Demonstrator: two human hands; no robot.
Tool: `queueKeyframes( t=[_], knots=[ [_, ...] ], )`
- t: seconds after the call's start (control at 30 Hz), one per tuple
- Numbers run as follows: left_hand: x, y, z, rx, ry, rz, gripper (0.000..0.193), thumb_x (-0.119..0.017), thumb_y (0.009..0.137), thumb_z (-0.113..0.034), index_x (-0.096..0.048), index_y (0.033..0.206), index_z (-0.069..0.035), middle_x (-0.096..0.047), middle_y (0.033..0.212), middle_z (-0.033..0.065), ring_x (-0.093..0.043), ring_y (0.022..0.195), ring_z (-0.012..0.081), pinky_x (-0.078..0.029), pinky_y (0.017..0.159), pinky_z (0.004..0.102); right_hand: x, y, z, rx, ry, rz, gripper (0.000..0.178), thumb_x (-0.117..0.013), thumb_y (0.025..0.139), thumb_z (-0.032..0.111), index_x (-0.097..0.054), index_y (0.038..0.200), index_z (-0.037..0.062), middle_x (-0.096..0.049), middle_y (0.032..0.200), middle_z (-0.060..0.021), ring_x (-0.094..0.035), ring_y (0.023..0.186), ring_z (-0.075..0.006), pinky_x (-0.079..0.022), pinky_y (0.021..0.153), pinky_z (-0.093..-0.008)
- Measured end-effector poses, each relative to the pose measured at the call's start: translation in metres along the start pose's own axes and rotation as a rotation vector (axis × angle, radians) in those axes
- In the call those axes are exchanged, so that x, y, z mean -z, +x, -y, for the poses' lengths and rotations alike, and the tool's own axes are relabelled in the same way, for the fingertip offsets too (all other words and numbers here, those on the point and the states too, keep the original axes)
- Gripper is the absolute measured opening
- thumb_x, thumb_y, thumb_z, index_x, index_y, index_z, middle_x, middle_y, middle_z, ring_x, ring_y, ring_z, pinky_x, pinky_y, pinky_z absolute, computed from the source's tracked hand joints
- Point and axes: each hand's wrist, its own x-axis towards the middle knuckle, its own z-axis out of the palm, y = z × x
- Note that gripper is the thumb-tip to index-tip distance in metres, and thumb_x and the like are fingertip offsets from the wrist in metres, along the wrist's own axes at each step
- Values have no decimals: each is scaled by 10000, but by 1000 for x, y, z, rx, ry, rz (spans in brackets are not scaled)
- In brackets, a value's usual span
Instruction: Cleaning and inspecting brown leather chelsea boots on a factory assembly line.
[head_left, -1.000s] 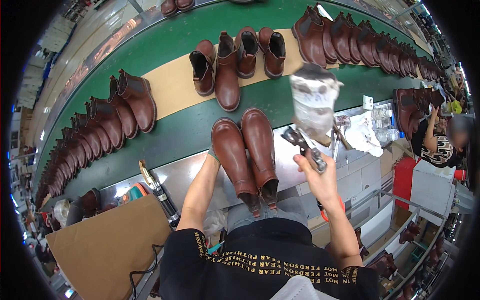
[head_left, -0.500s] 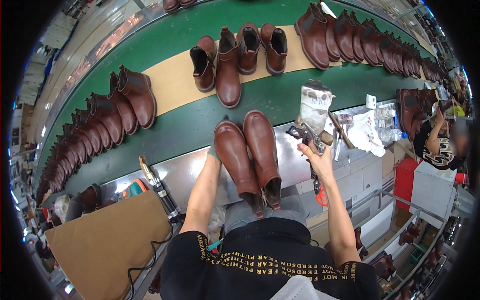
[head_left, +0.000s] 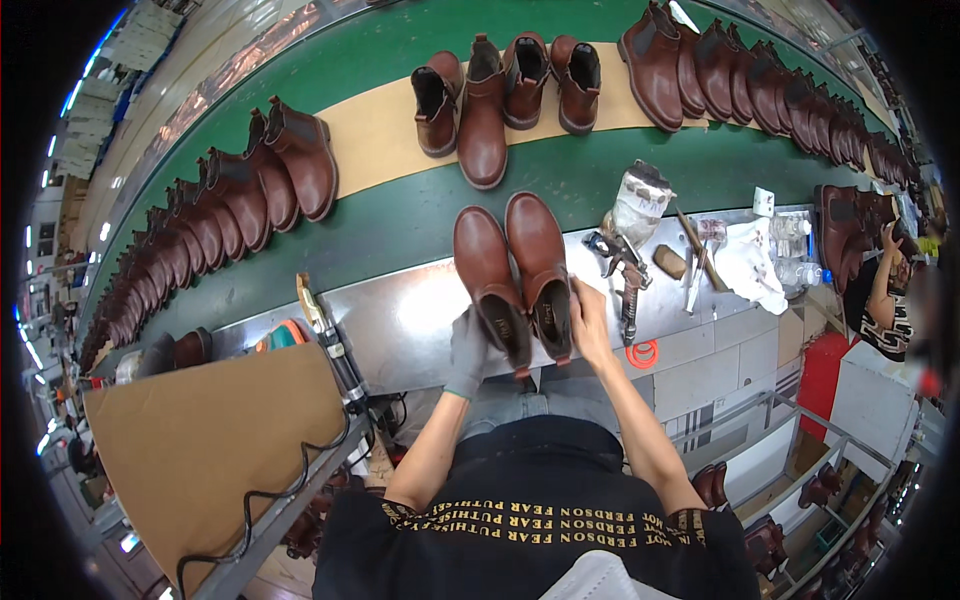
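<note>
A pair of brown ankle boots stands in front of me, toes pointing away: the left boot (head_left: 482,248) and the right boot (head_left: 535,236). My left hand (head_left: 467,350), in a grey glove, grips the left boot's shaft from its outer side. Against the outer side of the right boot's shaft my bare right hand (head_left: 591,320) is closed; its fingertips are partly hidden. To the right a spray gun (head_left: 628,285) with a whitish, paint-stained cup (head_left: 640,205) lies on the metal edge of the bench (head_left: 400,320).
Several boots (head_left: 482,130) stand on a tan paper strip (head_left: 375,130) over the green conveyor (head_left: 390,225), with long boot rows on both sides. Tools, a white cloth (head_left: 745,265) and bottles lie right. A cardboard sheet (head_left: 215,430) is near left. A co-worker (head_left: 880,310) is far right.
My right hand has let go of the spray gun, now on the bench, and taken hold of the right boot. My left hand has come back to the left boot's shaft. The boots sit more upright.
</note>
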Motion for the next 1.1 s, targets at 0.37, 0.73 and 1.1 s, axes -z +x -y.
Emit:
queueKeyframes(
  t=[0.37, 0.73, 1.1],
  knots=[
    [33, -8, -106, 388, -1493, 669, 584, -312, 930, -559, -370, 1373, -183, -390, 1403, 75, -410, 1258, 273, -353, 988, 538, 49, 39, 64, -499, 933, 316, 441, -482, 959, 363, -575, 1186, -3, -640, 1049, -54, -563, 985, -125, -437, 865, -311],
    [25, -19, -150, 229, -1826, 752, 671, -298, 891, -565, -318, 1409, -139, -297, 1460, 153, -221, 1353, 429, -191, 1033, 671, 58, 58, 72, -428, 819, 389, 477, -476, 955, 409, -615, 1069, -33, -646, 971, -83, -582, 845, -131, -466, 770, -300],
    [17, -26, -166, 162, -2046, 680, 705, -481, 818, -446, -280, 1415, -131, -319, 1448, 131, -298, 1335, 358, -195, 1084, 613, 46, 37, -109, -248, 184, 6, 389, -775, 718, 343, -599, 784, 3, -579, 691, -34, -496, 612, -136, -424, 584, -310]
  ],
)
